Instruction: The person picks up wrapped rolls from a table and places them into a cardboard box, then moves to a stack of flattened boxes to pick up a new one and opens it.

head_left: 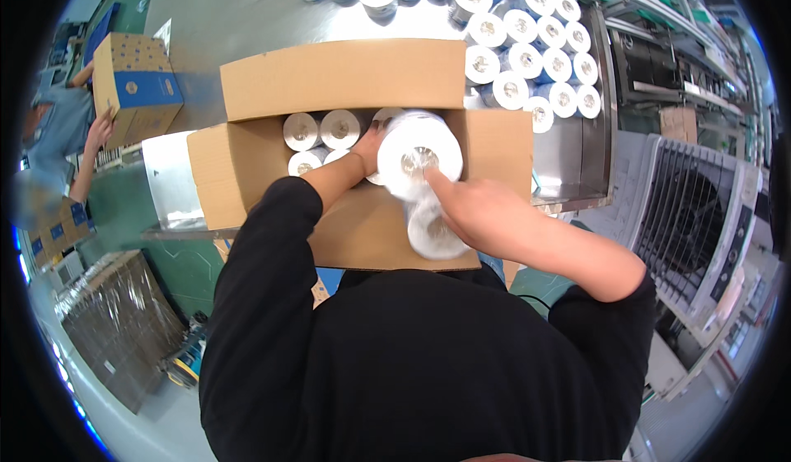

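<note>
Two white rolls (400, 145), shiny crumpled film seen in upper core, lower one blurred, both grasped by the right hand (482, 211), over an open cardboard box (354, 240), left hand (371, 149) half hidden, its grip cannot be told

White fan-grilled unit (685, 225) at right, film-wrapped stack (124, 330) at lower left

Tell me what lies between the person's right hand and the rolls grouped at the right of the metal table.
In the head view, the open carton's right flap lies between the right hand and the grouped rolls.
</note>
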### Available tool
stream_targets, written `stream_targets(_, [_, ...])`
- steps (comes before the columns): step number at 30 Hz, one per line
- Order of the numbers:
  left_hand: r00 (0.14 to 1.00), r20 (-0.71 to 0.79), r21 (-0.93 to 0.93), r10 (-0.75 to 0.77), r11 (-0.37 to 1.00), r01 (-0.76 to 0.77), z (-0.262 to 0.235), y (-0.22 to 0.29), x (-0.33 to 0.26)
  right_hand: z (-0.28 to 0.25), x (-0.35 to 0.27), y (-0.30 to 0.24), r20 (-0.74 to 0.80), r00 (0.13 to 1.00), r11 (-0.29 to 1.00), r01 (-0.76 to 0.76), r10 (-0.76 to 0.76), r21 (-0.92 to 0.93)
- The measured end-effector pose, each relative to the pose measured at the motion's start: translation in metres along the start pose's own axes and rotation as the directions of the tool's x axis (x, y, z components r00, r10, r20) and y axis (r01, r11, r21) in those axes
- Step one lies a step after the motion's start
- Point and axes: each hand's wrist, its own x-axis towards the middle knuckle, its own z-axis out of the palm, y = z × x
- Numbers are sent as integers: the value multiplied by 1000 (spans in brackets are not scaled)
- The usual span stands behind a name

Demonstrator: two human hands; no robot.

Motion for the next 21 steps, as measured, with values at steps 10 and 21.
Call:
stream_targets(10, [738,211,978,-641,148,-150,-8,150,19,138,129,87,132,903,867,-338,408,-367])
stream_targets(21, [827,209,952,-522,-87,-295,-8,128,37,111,94,100,147,881,855,-376,449,-358])
